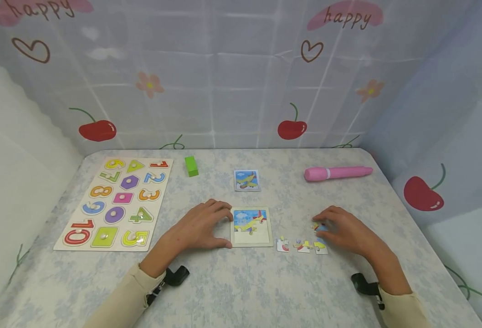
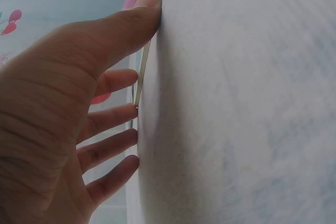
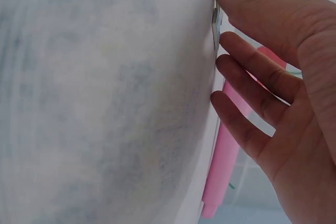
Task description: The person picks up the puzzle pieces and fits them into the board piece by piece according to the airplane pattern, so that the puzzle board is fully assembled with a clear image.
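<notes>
A square jigsaw tray (image 1: pixel 251 241) with a partly filled airplane picture lies mid-table. My left hand (image 1: pixel 202 225) rests beside its left edge, thumb near the lower corner and fingers near the upper one; the left wrist view shows the thumb tip on the tray's edge (image 2: pixel 143 72). My right hand (image 1: pixel 345 232) reaches over a loose jigsaw piece (image 1: pixel 320 228), with thumb and forefinger on either side and partly hiding it. In the right wrist view, the fingertips are right at a piece (image 3: pixel 216 27) and the fingers are loosely extended. Three more pieces, including one with red (image 1: pixel 283 245), lie in a row nearby.
A number-and-shape board (image 1: pixel 115 182) lies at the left. Behind the tray are a green block (image 1: pixel 191 166) and a small airplane picture card (image 1: pixel 247 180). A pink capped stick (image 1: pixel 339 173) lies at the back right. A printed curtain (image 1: pixel 241 82) hangs behind.
</notes>
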Motion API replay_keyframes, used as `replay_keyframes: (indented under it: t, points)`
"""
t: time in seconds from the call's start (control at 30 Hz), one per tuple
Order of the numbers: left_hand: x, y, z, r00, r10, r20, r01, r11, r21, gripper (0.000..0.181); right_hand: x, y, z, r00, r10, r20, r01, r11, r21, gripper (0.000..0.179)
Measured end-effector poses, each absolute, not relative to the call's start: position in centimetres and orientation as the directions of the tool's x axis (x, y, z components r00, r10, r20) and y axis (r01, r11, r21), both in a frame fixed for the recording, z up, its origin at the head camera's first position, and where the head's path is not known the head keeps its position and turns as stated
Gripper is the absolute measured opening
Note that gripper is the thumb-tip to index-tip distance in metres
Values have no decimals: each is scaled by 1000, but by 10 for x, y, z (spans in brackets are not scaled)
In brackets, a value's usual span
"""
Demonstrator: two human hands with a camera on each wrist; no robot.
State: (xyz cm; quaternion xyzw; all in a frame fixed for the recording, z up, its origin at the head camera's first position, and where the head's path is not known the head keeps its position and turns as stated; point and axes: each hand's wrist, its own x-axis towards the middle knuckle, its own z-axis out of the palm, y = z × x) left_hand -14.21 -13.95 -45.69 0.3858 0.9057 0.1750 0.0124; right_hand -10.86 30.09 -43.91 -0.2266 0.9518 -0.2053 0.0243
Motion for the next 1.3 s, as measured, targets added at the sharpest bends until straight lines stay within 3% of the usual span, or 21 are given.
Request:
replay_keyframes:
  t: [0.63, 1.0, 1.3]
  points:
    - [-141, -139, -455, -709, 699, 99, 685, 647, 334, 63, -111, 305, -439, -898, -439, 26, -414, 825, -386, 23]
    - [-140, -139, -455, -708, 699, 101, 687, 649, 327, 63, -114, 298, -435, -875, -478, 75, -475, 820, -320, 25]
    - [-141, -139, -455, -706, 700, 102, 689, 648, 324, 63, -119, 281, -435, -864, -495, 97, -497, 803, -328, 27]
